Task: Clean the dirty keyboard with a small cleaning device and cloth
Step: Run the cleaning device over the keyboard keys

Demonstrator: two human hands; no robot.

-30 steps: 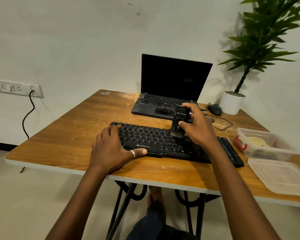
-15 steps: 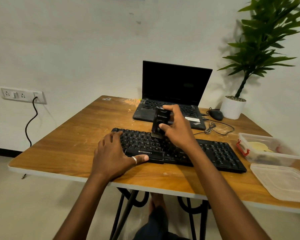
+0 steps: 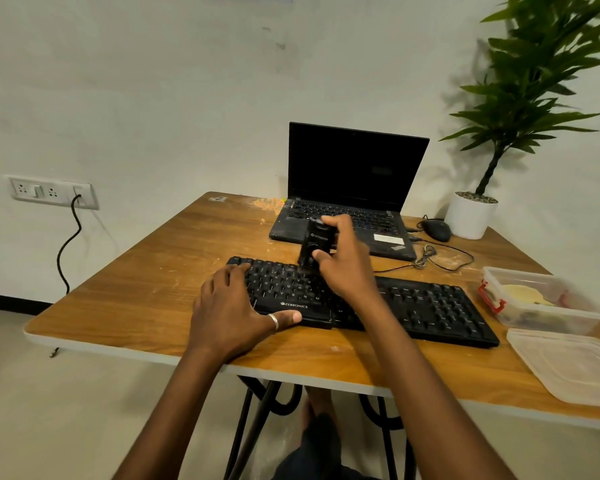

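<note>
Your right hand [image 3: 343,268] grips the small cleaning device [image 3: 315,244] around its middle, with the thumb on the front face and the fingers curled behind. I judge the device to be a light, rigid plastic block, probably smooth-sided. A mid-body hold like yours suits it better than pinching near the working end. It stands nearly upright, its long axis vertical and its top tipped a little away from you toward the laptop [image 3: 354,168]. Its lower end is too blurred to read, and it points down onto the upper key rows of the keyboard [image 3: 430,306], left of centre.

Your left hand [image 3: 232,306] lies relaxed with its fingers spread over the keyboard's left end. The thumb runs along the front edge, and the hand presses down without grasping anything.

The keyboard lies flat on the table [image 3: 136,289], its long axis running left to right and its right end skewed nearer to you. It looks stiff but light enough to slide, so that steadying press matters. Keycaps can pop off, so sweep lightly.
</note>
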